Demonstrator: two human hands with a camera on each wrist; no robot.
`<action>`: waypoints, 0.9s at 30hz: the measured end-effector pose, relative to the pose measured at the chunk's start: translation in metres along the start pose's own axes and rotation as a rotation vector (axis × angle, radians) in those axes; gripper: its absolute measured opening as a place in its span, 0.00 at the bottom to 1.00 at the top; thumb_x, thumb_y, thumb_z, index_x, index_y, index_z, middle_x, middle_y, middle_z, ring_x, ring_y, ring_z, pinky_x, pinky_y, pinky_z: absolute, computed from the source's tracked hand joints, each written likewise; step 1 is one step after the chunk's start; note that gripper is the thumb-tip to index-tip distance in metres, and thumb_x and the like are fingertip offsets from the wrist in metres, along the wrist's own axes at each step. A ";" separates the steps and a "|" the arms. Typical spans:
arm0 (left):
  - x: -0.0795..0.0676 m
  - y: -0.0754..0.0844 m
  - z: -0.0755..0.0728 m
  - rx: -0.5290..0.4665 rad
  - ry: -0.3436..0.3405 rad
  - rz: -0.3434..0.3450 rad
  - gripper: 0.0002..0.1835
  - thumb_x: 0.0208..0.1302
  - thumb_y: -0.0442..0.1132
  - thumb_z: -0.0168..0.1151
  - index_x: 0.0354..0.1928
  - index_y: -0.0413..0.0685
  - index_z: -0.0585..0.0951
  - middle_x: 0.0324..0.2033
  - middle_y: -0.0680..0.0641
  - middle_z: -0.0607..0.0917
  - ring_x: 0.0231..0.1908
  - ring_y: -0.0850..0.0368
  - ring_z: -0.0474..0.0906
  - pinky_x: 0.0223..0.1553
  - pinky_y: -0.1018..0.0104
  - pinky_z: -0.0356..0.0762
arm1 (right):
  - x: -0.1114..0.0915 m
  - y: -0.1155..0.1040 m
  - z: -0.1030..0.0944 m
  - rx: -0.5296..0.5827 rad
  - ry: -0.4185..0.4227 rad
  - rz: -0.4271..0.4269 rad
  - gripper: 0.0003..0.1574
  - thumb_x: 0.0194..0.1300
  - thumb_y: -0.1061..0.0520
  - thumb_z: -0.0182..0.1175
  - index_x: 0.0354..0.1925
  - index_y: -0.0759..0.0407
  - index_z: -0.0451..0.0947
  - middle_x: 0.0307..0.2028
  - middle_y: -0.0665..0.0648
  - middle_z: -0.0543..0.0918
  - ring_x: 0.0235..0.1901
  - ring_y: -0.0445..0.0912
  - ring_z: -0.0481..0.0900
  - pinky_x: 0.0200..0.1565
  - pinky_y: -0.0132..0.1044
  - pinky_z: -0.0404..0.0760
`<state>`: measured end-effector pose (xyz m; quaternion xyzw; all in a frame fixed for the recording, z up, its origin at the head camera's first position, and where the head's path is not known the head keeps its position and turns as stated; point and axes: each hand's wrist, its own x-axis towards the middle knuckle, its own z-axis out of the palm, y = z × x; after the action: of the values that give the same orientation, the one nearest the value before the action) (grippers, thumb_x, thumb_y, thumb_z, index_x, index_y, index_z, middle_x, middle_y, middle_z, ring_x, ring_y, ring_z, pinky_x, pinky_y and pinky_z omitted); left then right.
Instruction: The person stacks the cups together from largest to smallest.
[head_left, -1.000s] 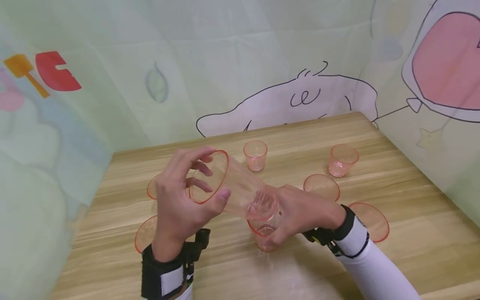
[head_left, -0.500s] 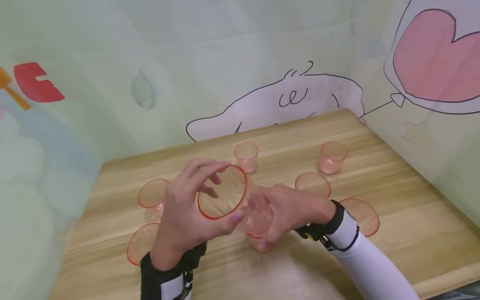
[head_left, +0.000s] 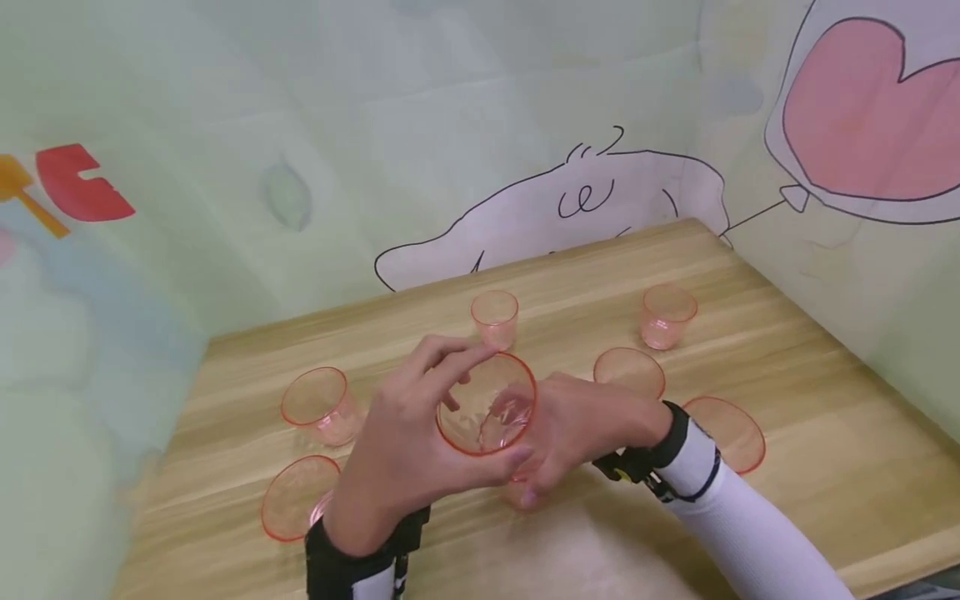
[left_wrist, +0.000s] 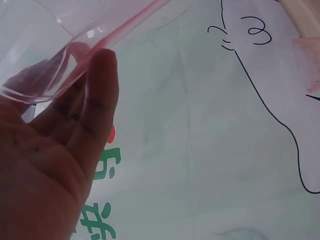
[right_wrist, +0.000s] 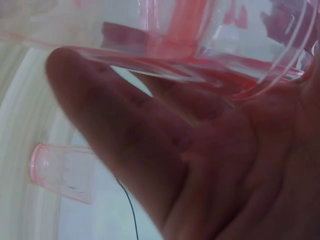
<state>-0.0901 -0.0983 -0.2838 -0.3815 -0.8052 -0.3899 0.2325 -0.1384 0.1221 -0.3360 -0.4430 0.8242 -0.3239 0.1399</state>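
Note:
In the head view my left hand (head_left: 408,442) grips a clear pink plastic cup (head_left: 491,367) near its red rim, thumb on the near side and fingers on the far side. The cup's mouth faces the head camera, and its base is toward my right hand. That right hand (head_left: 581,425) holds a second clear pink cup (head_left: 519,495), lower down and partly hidden behind the hands. Whether the upper cup's base sits inside the lower one cannot be made out. In the right wrist view, see-through walls of cups (right_wrist: 200,75) overlap above the right hand (right_wrist: 165,135).
More pink cups stand upright around the hands: two at left (head_left: 318,408), one at the back (head_left: 495,321), one at the back right (head_left: 666,318), and two beside the right forearm (head_left: 723,433). A patterned cloth (head_left: 300,125) rises behind the wooden table (head_left: 360,337).
My left hand has moved to the right, swinging the upper cup's mouth from facing left toward the camera. My right hand stays at the lower cup. The head view has shifted a little.

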 end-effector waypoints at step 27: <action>-0.004 -0.005 0.015 0.147 -0.136 -0.073 0.36 0.38 0.61 0.80 0.53 0.59 0.83 0.50 0.57 0.77 0.43 0.66 0.75 0.42 0.69 0.78 | -0.005 0.001 0.001 0.189 -0.034 0.111 0.42 0.37 0.38 0.84 0.50 0.47 0.81 0.38 0.41 0.87 0.37 0.40 0.84 0.40 0.36 0.83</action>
<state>-0.0927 -0.0896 -0.2978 -0.3595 -0.8588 -0.3113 0.1905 -0.1363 0.1262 -0.3378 -0.3869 0.8108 -0.3843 0.2125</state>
